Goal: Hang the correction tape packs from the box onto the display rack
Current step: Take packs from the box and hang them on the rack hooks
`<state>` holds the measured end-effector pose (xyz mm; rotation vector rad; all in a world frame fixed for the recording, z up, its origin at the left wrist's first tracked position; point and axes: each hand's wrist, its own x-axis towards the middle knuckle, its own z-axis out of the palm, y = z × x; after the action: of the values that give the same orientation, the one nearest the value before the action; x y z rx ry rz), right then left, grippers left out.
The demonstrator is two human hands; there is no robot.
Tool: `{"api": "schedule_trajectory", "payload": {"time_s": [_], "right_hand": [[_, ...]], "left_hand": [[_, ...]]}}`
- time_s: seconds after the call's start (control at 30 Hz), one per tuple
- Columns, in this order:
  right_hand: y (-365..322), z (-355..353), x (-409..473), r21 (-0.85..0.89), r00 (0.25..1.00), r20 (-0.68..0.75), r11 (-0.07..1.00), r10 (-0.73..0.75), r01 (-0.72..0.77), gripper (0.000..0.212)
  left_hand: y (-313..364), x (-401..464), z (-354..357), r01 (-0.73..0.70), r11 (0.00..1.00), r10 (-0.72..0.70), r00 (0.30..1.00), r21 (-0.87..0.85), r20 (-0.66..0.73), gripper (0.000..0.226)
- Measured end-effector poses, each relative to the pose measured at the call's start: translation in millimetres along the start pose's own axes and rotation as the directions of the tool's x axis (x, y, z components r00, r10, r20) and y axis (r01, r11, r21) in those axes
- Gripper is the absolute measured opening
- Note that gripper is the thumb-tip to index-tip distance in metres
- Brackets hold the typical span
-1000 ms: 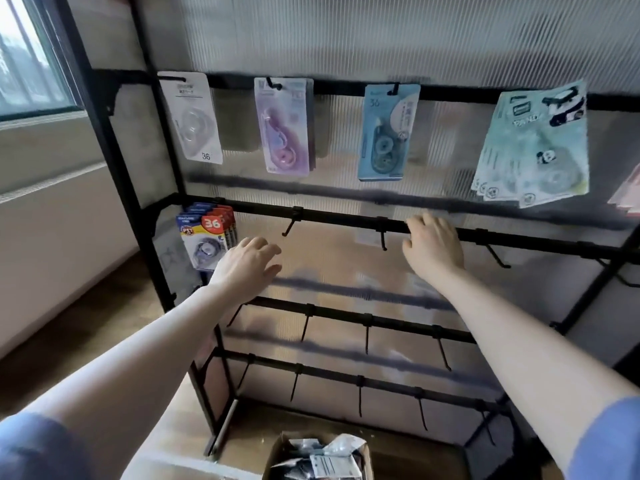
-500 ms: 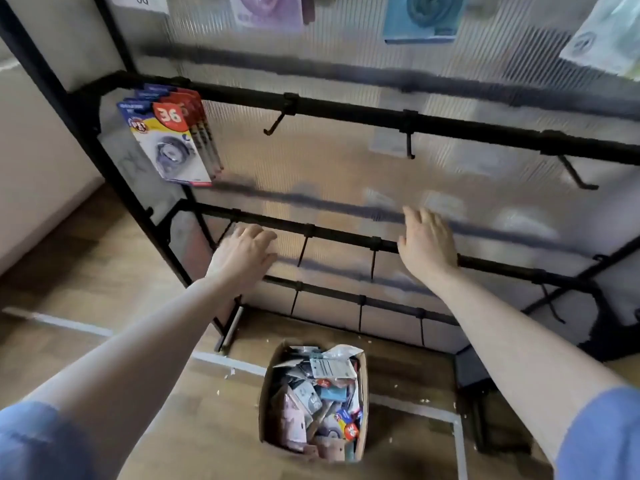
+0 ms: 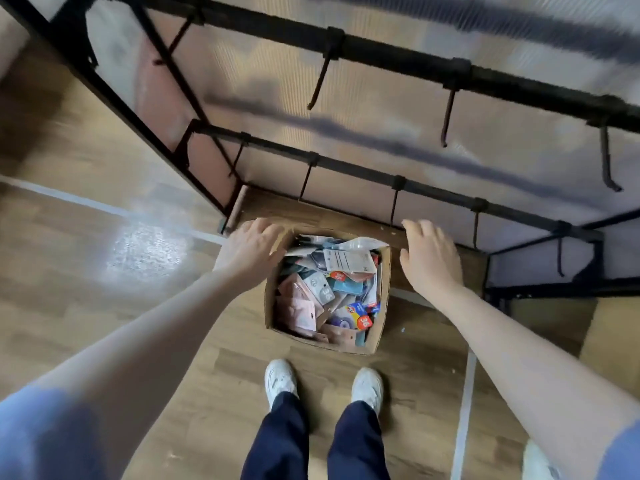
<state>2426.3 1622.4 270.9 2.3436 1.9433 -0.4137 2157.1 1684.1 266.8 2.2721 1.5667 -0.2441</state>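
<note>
Correction tape packs [image 3: 327, 289] lie jumbled in an open cardboard box [image 3: 377, 336] that stands on the wooden floor [image 3: 104, 271]. The packs are a loose heap of pink, grey, blue and white cards, some with a red round label, and they fill the box nearly to its rim.

Just beyond the box stands the display rack [image 3: 381, 60], a black metal frame with cross bars and a ribbed clear back panel. Bare black hooks [image 3: 318, 84] hang from the bars above the box.

Left hand [image 3: 251, 249] hovers over the far left corner of the box, fingers loosely spread and holding nothing; whether it touches the cardboard cannot be told. Right hand [image 3: 429, 258] hangs just beside the box's right wall, fingers straight and relaxed, also holding nothing. The two hands are apart, one at each side of the box.

Nearer than the box, two white shoes [image 3: 280, 377] and dark trouser legs stand on the floor. A pale tape line [image 3: 464, 410] runs along the floor to the right of the box.
</note>
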Motion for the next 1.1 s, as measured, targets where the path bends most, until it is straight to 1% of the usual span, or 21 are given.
{"api": "schedule_trajectory", "payload": {"time_s": [0.07,0.2,0.3,0.53,0.6,0.67,0.73,0.8,0.87,0.97,1.1], "right_hand": [[0.2,38.0,-0.5,-0.005,0.999,0.049,1.000,-0.009,0.009,0.046],[3.1,112.9,-6.2,0.019,0.990,0.140,1.000,0.015,-0.018,0.046],[7.6,160.3,-10.4,0.030,0.978,0.205,0.999,0.026,-0.033,0.048],[20.1,228.8,-22.7,-0.003,0.950,0.307,0.998,0.058,-0.060,0.047],[23.5,242.6,-24.9,0.006,0.945,0.322,0.998,0.060,-0.066,0.048],[26.3,255.2,-25.8,0.027,0.943,0.326,0.996,0.072,-0.086,0.049],[28.8,267.6,-26.7,0.041,0.939,0.333,0.994,0.085,-0.104,0.049],[31.1,279.3,-27.3,0.048,0.937,0.341,0.994,0.077,-0.099,0.049],[33.4,288.7,-27.5,0.053,0.934,0.353,0.996,0.055,-0.078,0.048],[37.8,298.3,-29.0,0.071,0.928,0.370,0.994,0.048,-0.080,0.048],[41.1,305.2,-30.9,0.069,0.918,0.391,0.993,0.059,-0.093,0.049]], "left_hand": [[-9.2,4.4,34.1,-0.003,0.998,0.000,0.998,0.055,0.064,0.042],[-24.9,14.8,98.6,-0.018,0.998,0.007,0.983,0.058,0.183,0.047],[-32.7,22.8,145.0,-0.009,0.999,-0.002,0.978,0.048,0.210,0.042],[-31.6,30.7,231.1,-0.066,0.998,0.053,0.940,0.025,0.337,0.047],[-31.7,32.4,249.9,-0.124,0.992,0.104,0.931,0.035,0.350,0.049],[-30.1,35.5,268.1,-0.239,0.970,0.204,0.911,0.055,0.358,0.055],[-24.9,38.8,285.3,-0.381,0.921,0.326,0.868,0.083,0.375,0.060],[-18.9,41.6,301.3,-0.483,0.870,0.415,0.826,0.099,0.382,0.062],[-15.0,43.8,314.2,-0.516,0.847,0.430,0.808,0.130,0.402,0.063],[-11.5,43.2,327.0,-0.509,0.837,0.379,0.804,0.199,0.458,0.064],[-8.7,40.8,328.6,-0.556,0.791,0.407,0.790,0.255,0.458,0.068]]}}
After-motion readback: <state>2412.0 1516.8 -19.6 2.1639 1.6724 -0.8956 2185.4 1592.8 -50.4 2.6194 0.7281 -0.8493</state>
